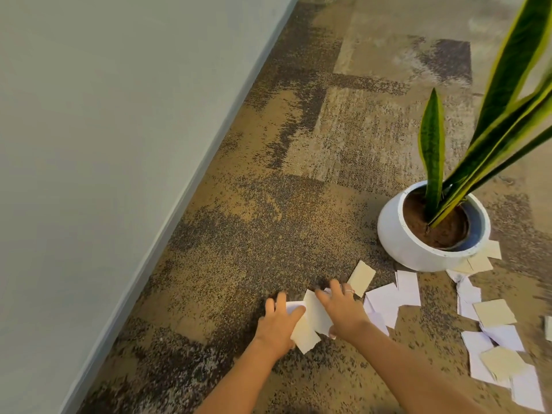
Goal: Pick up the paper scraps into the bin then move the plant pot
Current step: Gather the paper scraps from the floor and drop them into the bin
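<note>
At about three o'clock on the floor stands a round white ceramic plant pot (pixel 400 243), upright, filled with brown soil (pixel 433 225) from which long green leaves with yellow edges (pixel 432 150) rise toward one o'clock and out of the frame. Its base touches and partly covers a few cream paper scraps (pixel 478 264) lying at its five o'clock side. White and cream torn paper scraps (pixel 495 336) are strewn over the mottled brown, tan and grey carpet (pixel 268 204) from the pot's foot down to four o'clock, several overlapping. One cream rectangle (pixel 361 277) lies just beyond the fingertips of the right hand.

Both hands are at six o'clock, close together on the carpet. The left hand (pixel 276 324) is curled around a small bundle of cream and white scraps (pixel 307 327), thumb on top. The right hand (pixel 343 312), wearing a ring, lies palm down with fingers spread over the same bundle and the neighbouring white pieces; whether it grips anything cannot be told. No bin shows in the view.

A plain pale grey wall (pixel 104 144) with a light skirting strip (pixel 179 210) runs from seven o'clock up to twelve o'clock
</note>
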